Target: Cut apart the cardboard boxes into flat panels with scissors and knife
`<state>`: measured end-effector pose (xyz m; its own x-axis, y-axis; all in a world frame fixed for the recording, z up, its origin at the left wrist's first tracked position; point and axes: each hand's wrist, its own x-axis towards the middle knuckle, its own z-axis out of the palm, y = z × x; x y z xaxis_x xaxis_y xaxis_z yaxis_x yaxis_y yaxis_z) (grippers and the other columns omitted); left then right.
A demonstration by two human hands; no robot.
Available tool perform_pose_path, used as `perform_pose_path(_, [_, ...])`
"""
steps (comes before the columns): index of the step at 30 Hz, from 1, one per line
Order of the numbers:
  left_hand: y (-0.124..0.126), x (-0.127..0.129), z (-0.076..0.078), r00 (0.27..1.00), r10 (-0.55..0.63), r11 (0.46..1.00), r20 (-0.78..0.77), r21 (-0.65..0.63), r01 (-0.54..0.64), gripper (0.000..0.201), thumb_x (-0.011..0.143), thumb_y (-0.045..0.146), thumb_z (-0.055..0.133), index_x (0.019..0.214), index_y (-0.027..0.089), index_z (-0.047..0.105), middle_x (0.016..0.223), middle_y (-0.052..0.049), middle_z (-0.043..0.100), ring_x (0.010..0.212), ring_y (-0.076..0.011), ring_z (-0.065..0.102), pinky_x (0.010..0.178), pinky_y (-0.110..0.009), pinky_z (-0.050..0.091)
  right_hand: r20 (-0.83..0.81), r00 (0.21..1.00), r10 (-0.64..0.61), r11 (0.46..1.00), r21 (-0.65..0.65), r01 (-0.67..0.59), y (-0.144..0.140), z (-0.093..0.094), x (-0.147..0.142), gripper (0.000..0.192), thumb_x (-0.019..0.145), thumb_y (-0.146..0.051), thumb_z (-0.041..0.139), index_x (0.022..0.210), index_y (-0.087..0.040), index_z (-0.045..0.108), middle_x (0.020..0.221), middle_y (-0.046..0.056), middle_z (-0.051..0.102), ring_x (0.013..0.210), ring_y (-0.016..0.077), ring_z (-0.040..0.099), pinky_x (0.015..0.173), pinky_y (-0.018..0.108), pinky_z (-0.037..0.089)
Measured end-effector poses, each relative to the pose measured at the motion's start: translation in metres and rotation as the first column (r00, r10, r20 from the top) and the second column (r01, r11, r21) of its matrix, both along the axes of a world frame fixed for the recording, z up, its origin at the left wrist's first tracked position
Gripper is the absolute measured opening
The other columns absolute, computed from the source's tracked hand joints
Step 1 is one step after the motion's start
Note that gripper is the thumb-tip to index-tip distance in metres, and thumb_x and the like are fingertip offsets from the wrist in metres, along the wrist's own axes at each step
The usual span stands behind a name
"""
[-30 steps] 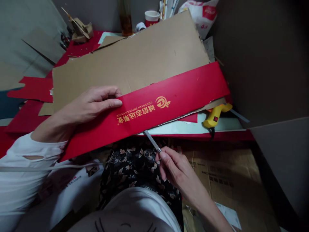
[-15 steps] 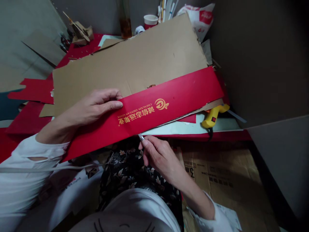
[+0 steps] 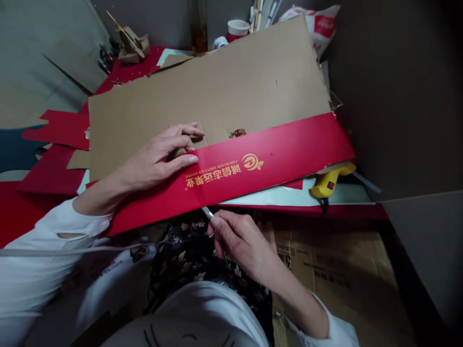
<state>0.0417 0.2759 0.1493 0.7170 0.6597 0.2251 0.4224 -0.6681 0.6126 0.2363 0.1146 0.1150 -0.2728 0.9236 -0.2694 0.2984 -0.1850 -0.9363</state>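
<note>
Cutting along the edge of the red strip

Our left hand [image 3: 159, 156] lies flat with fingers spread a bit, fingertips [image 3: 191, 159] pressing down where the red strip [image 3: 238, 168] meets the big brown cardboard sheet [image 3: 210, 91] under it, thumb out on the brown part. The strip runs from under that palm away to the far side of the fingertips, gold lettering just past them. Our right hand [image 3: 237, 238] is closed tight on a knife [image 3: 208, 213]; only a short silver bit pokes out beyond the fingers, touching the near edge of the strip just below the lettering. Well off past the right hand's knuckles a yellow glue gun [image 3: 331, 179] peeks from under the strip's end. Way beyond the left fingertips sits a paper cup [image 3: 238, 28].
</note>
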Motion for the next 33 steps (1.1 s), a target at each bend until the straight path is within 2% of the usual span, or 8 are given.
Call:
perform_pose_path(3, [0.0, 0.002, -0.007, 1.0, 0.027, 0.996, 0.006, 0.085, -0.027, 0.034, 0.098, 0.046, 0.053, 0.123, 0.025, 0.061, 0.155, -0.01, 0.049, 0.151, -0.0263, 0.035, 0.125, -0.048, 0.029, -0.019, 1.0, -0.024, 0.999, 0.021, 0.024, 0.003, -0.003, -0.005, 0.035, 0.108, -0.03, 0.036, 0.083, -0.02, 0.059, 0.053, -0.007, 0.058, 0.051, 0.0093, 0.052, 0.065, 0.022, 0.04])
perform_pose_path(6, [0.0, 0.007, -0.016, 0.993, -0.032, 0.985, -0.112, 0.167, 0.051, 0.044, 0.104, 0.045, 0.037, 0.143, 0.033, 0.053, 0.168, -0.003, 0.028, 0.157, -0.0262, 0.018, 0.128, -0.055, 0.015, -0.029, 0.999, -0.037, 0.999, 0.016, 0.038, 0.008, -0.007, -0.011, 0.033, 0.108, -0.03, 0.036, 0.085, -0.02, 0.059, 0.052, -0.007, 0.056, 0.048, 0.0094, 0.05, 0.063, 0.023, 0.04])
perform_pose_path(10, [0.004, 0.012, -0.027, 0.961, -0.081, 0.967, -0.266, 0.212, 0.14, 0.049, 0.107, 0.042, 0.024, 0.146, 0.035, 0.053, 0.169, -0.002, 0.023, 0.158, -0.0272, 0.012, 0.127, -0.059, 0.005, -0.018, 0.998, -0.056, 0.998, 0.018, 0.056, 0.011, -0.008, -0.015, 0.034, 0.107, -0.03, 0.036, 0.083, -0.02, 0.058, 0.051, -0.007, 0.054, 0.046, 0.0098, 0.047, 0.061, 0.024, 0.039])
perform_pose_path(14, [0.009, 0.011, -0.036, 0.96, -0.05, 0.958, -0.275, 0.258, 0.124, 0.054, 0.106, 0.05, 0.018, 0.146, 0.036, 0.053, 0.168, -0.003, 0.026, 0.157, -0.0254, 0.015, 0.127, -0.057, 0.007, 0.015, 0.998, -0.064, 0.997, 0.036, 0.064, 0.004, -0.008, -0.014, 0.037, 0.107, -0.032, 0.037, 0.077, -0.021, 0.054, 0.054, -0.006, 0.049, 0.05, 0.0107, 0.046, 0.06, 0.026, 0.035])
perform_pose_path(18, [0.011, 0.01, -0.042, 0.959, -0.04, 0.952, -0.28, 0.279, 0.121, 0.054, 0.106, 0.052, 0.018, 0.146, 0.037, 0.052, 0.167, -0.003, 0.027, 0.157, -0.0239, 0.016, 0.127, -0.057, 0.009, 0.051, 0.999, -0.011, 0.999, -0.045, 0.013, -0.008, -0.007, -0.01, 0.04, 0.108, -0.036, 0.034, 0.075, -0.022, 0.053, 0.054, -0.006, 0.047, 0.05, 0.0114, 0.043, 0.058, 0.027, 0.03])
perform_pose_path(21, [0.01, 0.01, -0.043, 0.961, -0.046, 0.948, -0.271, 0.293, 0.128, 0.052, 0.107, 0.05, 0.022, 0.147, 0.036, 0.051, 0.167, -0.004, 0.026, 0.157, -0.0232, 0.016, 0.127, -0.056, 0.008, 0.048, 0.999, -0.014, 0.997, -0.078, 0.017, -0.006, -0.007, -0.014, 0.039, 0.107, -0.033, 0.036, 0.074, -0.021, 0.054, 0.053, -0.005, 0.048, 0.051, 0.0117, 0.044, 0.057, 0.028, 0.028])
perform_pose_path(26, [0.009, 0.011, -0.038, 0.956, -0.048, 0.953, -0.289, 0.274, 0.131, 0.049, 0.107, 0.046, 0.025, 0.147, 0.035, 0.051, 0.168, -0.004, 0.024, 0.157, -0.027, 0.017, 0.127, -0.059, 0.007, -0.04, 0.998, -0.048, 0.998, -0.045, 0.047, 0.01, -0.011, -0.032, 0.037, 0.106, -0.027, 0.035, 0.073, -0.022, 0.051, 0.05, -0.006, 0.046, 0.047, 0.0111, 0.043, 0.058, 0.027, 0.03])
perform_pose_path(33, [0.005, 0.011, -0.033, 0.947, -0.063, 0.964, -0.315, 0.227, 0.14, 0.05, 0.107, 0.048, 0.023, 0.148, 0.037, 0.05, 0.169, -0.002, 0.022, 0.158, -0.024, 0.011, 0.127, -0.057, 0.007, -0.057, 0.998, 0.035, 0.996, -0.078, -0.039, -0.006, -0.013, -0.029, 0.038, 0.106, -0.031, 0.035, 0.073, -0.022, 0.05, 0.049, -0.008, 0.044, 0.046, 0.01, 0.04, 0.056, 0.026, 0.03])
